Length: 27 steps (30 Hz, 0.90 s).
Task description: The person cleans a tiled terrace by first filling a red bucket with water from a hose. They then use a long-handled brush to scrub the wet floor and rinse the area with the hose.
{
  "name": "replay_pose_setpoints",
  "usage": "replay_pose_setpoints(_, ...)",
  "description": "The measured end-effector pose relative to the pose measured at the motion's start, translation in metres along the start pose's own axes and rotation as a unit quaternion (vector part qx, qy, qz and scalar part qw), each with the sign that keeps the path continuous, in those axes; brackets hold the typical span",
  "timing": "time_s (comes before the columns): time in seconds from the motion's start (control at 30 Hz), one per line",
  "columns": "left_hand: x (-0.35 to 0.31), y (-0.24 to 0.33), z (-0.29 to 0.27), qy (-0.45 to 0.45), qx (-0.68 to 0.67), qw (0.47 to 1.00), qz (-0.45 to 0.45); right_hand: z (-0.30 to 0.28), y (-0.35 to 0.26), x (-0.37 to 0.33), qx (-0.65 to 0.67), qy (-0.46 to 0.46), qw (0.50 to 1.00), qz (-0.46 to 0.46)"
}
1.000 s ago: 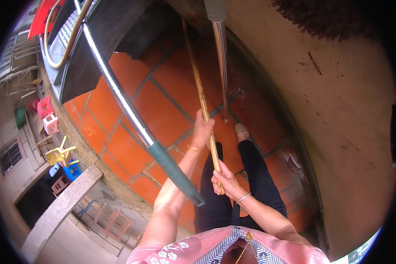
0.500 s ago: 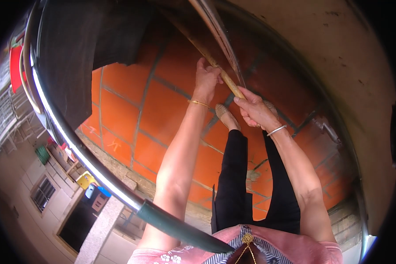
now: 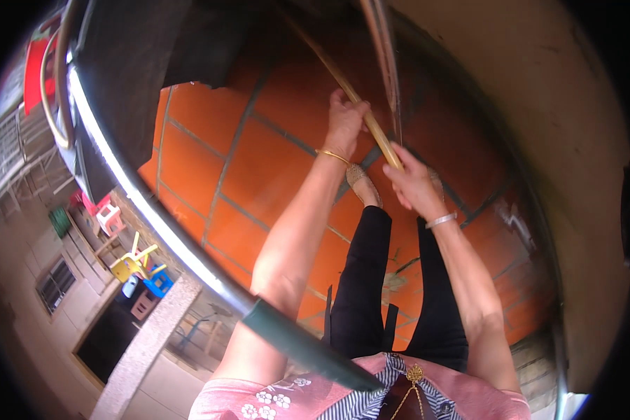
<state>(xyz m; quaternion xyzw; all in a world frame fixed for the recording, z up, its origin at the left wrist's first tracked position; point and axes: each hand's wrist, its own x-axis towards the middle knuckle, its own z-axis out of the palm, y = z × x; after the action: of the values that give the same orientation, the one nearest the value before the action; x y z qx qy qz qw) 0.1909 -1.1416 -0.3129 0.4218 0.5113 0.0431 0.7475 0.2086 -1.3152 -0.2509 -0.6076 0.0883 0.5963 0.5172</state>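
Watching through the head camera, I have both hands closed on the wooden stick [image 3: 334,73]: the left hand [image 3: 346,124] curls around its shaft, the right hand [image 3: 418,183] wraps its near end. The stick slants away above the orange tiled floor [image 3: 252,175]; a green-handled metal pole [image 3: 304,343] crosses the left forearm [image 3: 285,255] in view.

Orange floor tiles [image 3: 262,171] with grey joints [image 3: 221,182]
Long yellow-brown wooden pole [image 3: 380,135]; silver metal tube [image 3: 154,211], dark green grip [image 3: 304,341]; pink shirt [image 3: 220,397] with white flowers [image 3: 265,398], striped trim [image 3: 393,364].
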Motion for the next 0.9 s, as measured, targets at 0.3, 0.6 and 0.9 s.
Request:
replay_pose_setpoints(0.3,-0.035,-0.054,-0.028,0.053,-0.066,0.993,-0.08,0.031,0.07,-0.102,-0.218,0.022,0.974,-0.065)
replay_pose_setpoints(0.6,-0.122,-0.105,-0.041,0.112,-0.236,0.958,-0.119,-0.022,0.061,-0.156,-0.405,-0.082,0.911,-0.004)
replay_pose_setpoints(0.9,-0.115,-0.069,0.025,0.059,-0.347,0.934,-0.067,-0.014,-0.013,-0.182,-0.556,0.016,0.829,-0.051)
